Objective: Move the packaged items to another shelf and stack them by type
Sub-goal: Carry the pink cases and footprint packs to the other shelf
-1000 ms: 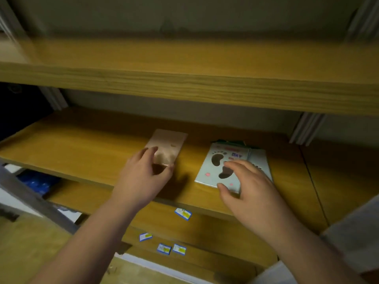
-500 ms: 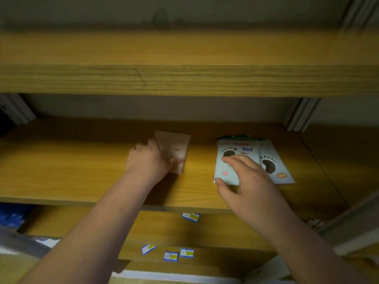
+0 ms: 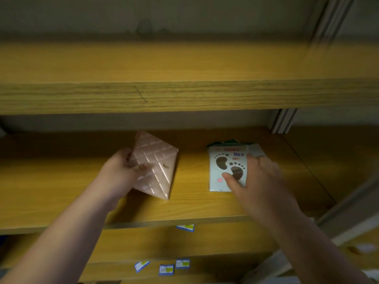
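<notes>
Two hands, two kinds of packet, middle shelf (image 3: 61,201).

Left hand (image 3: 121,171) pinches the pink quilted packet (image 3: 155,169) at its left edge, thumb on top, fingers beneath; the packet sits tilted, its near corner low by the board. Right hand (image 3: 260,181) lies flat on the footprint packets (image 3: 225,167), thumb on the top one, fingers spread, nothing gripped. Risks: the glossy pink packet may slide out of so narrow a pinch; pushing the footprint pile with a flat palm may fan it apart. Unclear: how many packets lie in the pile, the dark item behind it, the blurred lettering, the small blue labels (image 3: 185,227) on the shelf below.
</notes>
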A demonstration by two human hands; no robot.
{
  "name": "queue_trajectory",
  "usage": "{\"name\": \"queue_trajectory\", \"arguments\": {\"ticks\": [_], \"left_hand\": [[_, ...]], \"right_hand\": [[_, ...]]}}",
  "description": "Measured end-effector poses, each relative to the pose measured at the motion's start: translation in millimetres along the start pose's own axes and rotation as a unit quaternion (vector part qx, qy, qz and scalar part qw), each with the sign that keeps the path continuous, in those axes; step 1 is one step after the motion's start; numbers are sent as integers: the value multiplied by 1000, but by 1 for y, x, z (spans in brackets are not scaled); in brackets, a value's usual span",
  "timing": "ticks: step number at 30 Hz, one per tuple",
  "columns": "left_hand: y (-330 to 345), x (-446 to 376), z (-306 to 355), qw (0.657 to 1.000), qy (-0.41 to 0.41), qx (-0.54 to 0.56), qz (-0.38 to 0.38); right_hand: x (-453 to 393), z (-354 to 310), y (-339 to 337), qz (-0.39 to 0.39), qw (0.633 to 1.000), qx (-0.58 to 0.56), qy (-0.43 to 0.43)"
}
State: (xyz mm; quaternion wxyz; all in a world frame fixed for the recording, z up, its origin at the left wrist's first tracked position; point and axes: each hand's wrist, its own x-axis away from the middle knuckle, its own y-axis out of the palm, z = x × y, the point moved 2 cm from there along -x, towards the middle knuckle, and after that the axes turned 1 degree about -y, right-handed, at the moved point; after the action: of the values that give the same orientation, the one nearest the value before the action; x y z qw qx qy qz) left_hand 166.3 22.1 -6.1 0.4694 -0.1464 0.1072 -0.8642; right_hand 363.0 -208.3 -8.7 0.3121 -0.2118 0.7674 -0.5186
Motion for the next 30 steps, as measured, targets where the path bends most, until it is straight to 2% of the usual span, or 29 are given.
{"name": "queue_trajectory", "arguments": {"ticks": [5,8,12,17,20,24,30], "left_hand": [[7,11,-5,993,-1,115,-11],[13,17,-7,986,-5,164,-25],[18,25,-10,979,-4,199,-49],[19,34,-11,970,-3,234,-65],[19,38,-11,963,-11,259,-72],[25,39,-6,958,-13,273,-84],[42,43,2,953,3,284,-101]], "right_hand": [[-11,0,7,-35,992,117,35],[-18,0,9,-55,992,105,50],[-27,6,3,-76,993,21,91],[-32,17,-6,-117,971,-149,143],[-30,17,-3,-83,955,-241,149],[-22,17,-3,-15,939,-308,156],[7,28,-25,8,868,-446,217]]}}
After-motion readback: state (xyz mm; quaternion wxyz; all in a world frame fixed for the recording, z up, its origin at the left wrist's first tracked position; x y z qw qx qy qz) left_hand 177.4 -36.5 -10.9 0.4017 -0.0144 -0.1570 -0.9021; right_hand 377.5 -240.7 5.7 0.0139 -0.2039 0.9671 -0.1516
